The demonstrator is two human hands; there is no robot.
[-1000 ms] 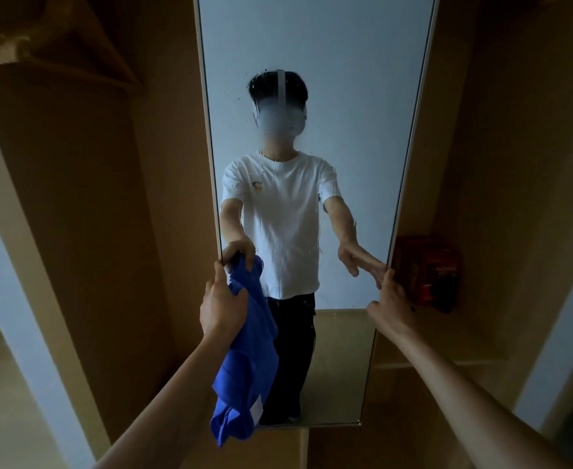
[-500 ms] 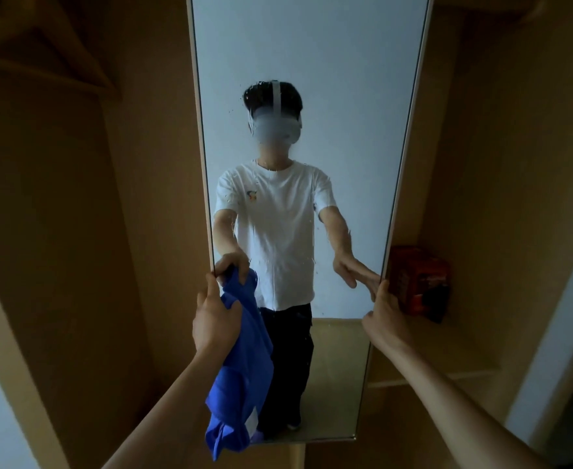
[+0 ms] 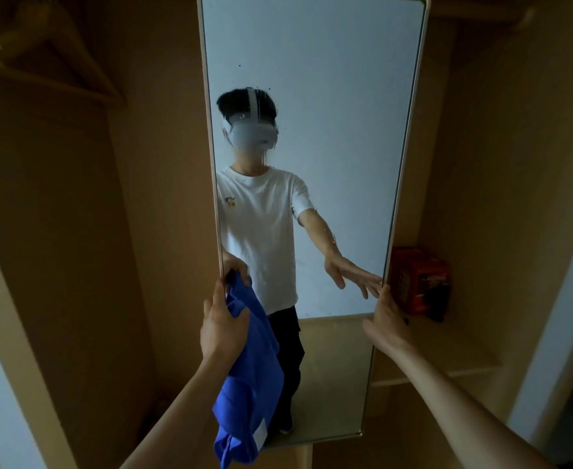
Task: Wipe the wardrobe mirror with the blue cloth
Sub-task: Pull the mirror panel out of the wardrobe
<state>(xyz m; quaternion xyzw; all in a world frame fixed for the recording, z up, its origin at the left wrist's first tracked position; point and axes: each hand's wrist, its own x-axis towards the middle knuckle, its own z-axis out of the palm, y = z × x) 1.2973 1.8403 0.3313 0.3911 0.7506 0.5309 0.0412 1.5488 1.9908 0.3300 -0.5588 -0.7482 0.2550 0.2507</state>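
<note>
A tall wardrobe mirror (image 3: 329,96) in a pale frame stands straight ahead, with water drops and streaks across its middle. My left hand (image 3: 222,324) is at the mirror's left edge and grips the blue cloth (image 3: 249,384), which hangs down in front of the glass. My right hand (image 3: 385,324) rests against the mirror's right edge with its fingers spread, holding nothing. The glass reflects a person in a white T-shirt with both arms out.
Wooden wardrobe walls close in on both sides. A wooden hanger (image 3: 51,59) hangs at the upper left. A red box (image 3: 419,279) sits on a shelf (image 3: 447,363) right of the mirror. A pale door frame (image 3: 549,333) runs down the right.
The view has tilted up, so the mirror's top corner now shows. Both hands stay on the mirror's edges, and the reflected person sits further left in the glass.
</note>
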